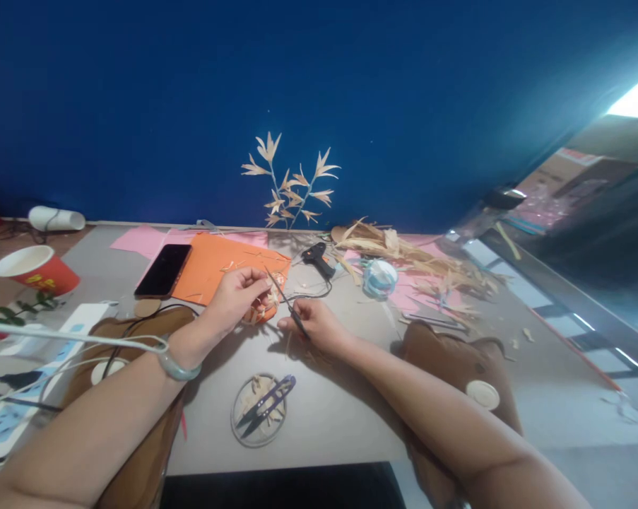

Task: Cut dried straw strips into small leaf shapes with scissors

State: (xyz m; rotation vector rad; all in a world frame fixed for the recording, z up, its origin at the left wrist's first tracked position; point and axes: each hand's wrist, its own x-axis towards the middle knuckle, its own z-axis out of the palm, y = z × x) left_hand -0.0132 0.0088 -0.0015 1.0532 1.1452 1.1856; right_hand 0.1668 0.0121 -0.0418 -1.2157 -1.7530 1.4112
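Note:
My left hand [243, 293] is closed, pinching a small pale piece of dried husk [270, 298] above the front edge of an orange sheet [207, 258]. Held in my right hand [319, 326] is a slim dark pointed tool, apparently tweezers [298, 322], its tip reaching up beside the left fingertips. The fingers partly hide the husk piece. Nearer to me, a round shallow dish [260, 444] holds husk scraps, with purple-handled thread snips [268, 406] lying across it. Behind my hands, a black glue gun [319, 260] rests on the table.
Dried-husk flowers on a branching stem [292, 191] stand against the blue wall. Loose husks [393, 247] and a blue-white roll [380, 278] lie right. Left are a phone [164, 271], a red paper cup [43, 272] and a power strip [58, 360]. Brown cushions [456, 367] lie under my forearms.

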